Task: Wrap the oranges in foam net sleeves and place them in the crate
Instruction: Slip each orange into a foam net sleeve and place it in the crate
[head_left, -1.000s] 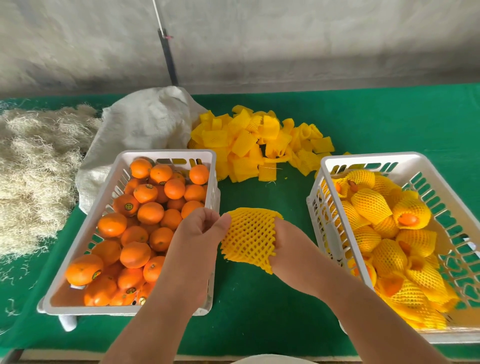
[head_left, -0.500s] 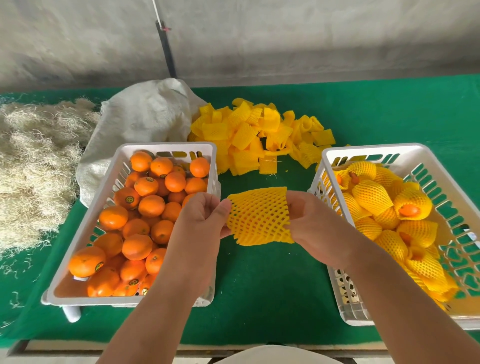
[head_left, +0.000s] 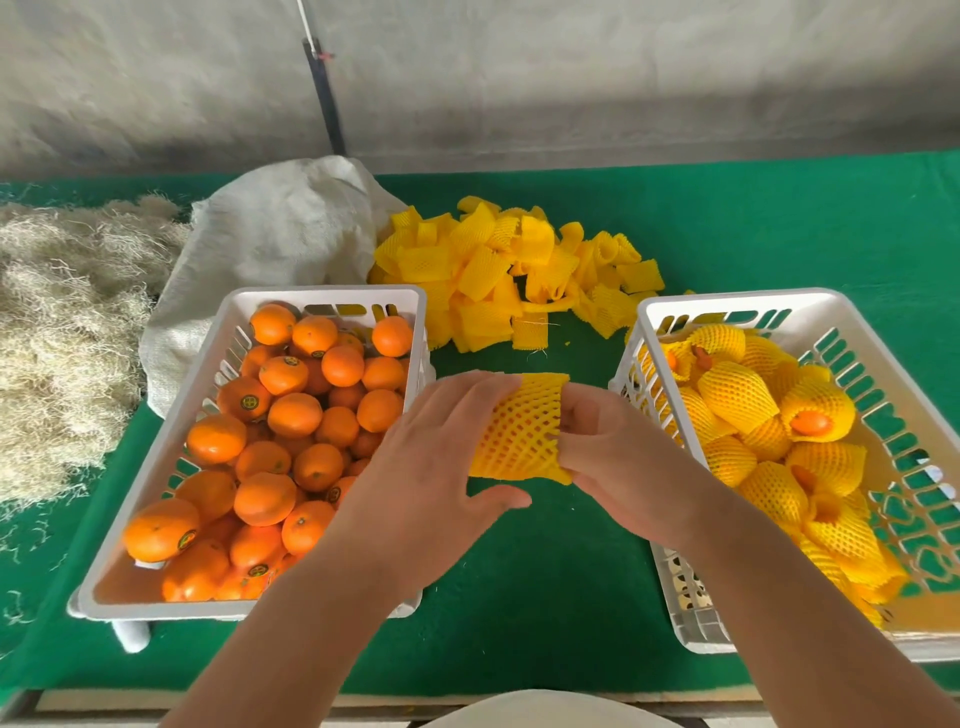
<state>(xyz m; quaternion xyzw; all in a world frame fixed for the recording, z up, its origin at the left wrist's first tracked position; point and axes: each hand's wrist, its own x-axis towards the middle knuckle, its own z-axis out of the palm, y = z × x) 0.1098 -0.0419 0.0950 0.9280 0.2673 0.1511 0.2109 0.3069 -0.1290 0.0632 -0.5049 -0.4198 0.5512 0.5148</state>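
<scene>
Far left of frame: heap of pale straw-like fibre (head_left: 62, 332), then a white sack (head_left: 270, 244) at upper left of centre. Left crate (head_left: 332, 297) holds the bare oranges (head_left: 291, 415), loosely piled. Pile of flat yellow sleeves (head_left: 514, 270) lies at upper centre on the green table cover (head_left: 545, 597).

Centre of frame: foam net sleeve (head_left: 517, 426) is held above the cover, between the crates. Left hand (head_left: 441, 467) rests against its left end, fingers fairly straight and together, thumb spread below; whether it pinches the net cannot be told. Right hand (head_left: 618, 457) pinches the right end with curled fingers. No orange peel shows through the mesh.

Judgement: sleeve is light, soft, stretchy and tear-prone; best taken at the open rims. Its long axis appears to run left–right, openings toward each hand.

Right: right crate (head_left: 737, 304) holds wrapped oranges (head_left: 737, 395).
</scene>
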